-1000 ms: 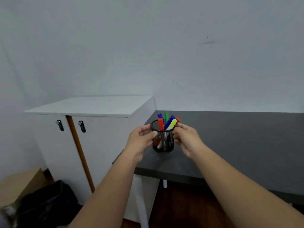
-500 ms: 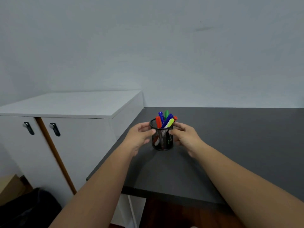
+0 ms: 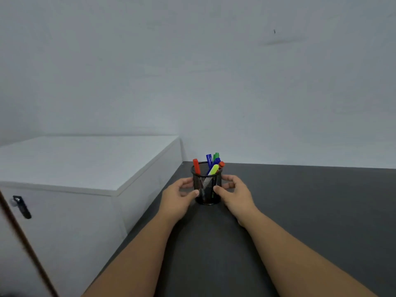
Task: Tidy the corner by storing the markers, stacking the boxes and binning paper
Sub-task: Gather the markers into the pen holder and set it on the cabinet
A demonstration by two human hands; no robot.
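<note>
A black mesh pen cup (image 3: 206, 188) stands on the dark grey desk (image 3: 300, 211), near its far left corner by the wall. Several markers (image 3: 211, 165) stick out of it: red, blue, green, yellow and orange. My left hand (image 3: 179, 197) cups the left side of the cup, thumb and fingers touching the mesh. My right hand (image 3: 234, 195) holds the right side the same way. The cup's base rests on the desk.
A white cabinet (image 3: 85, 163) stands flush against the desk's left edge, its top a little higher than the desk. A black door handle (image 3: 21, 206) and a brown vertical strip (image 3: 27, 247) show on its front. A plain wall runs behind.
Both hands carried the cup of markers forward from the desk's near edge and set it down near the back left corner. The view moved closer to the desk.
</note>
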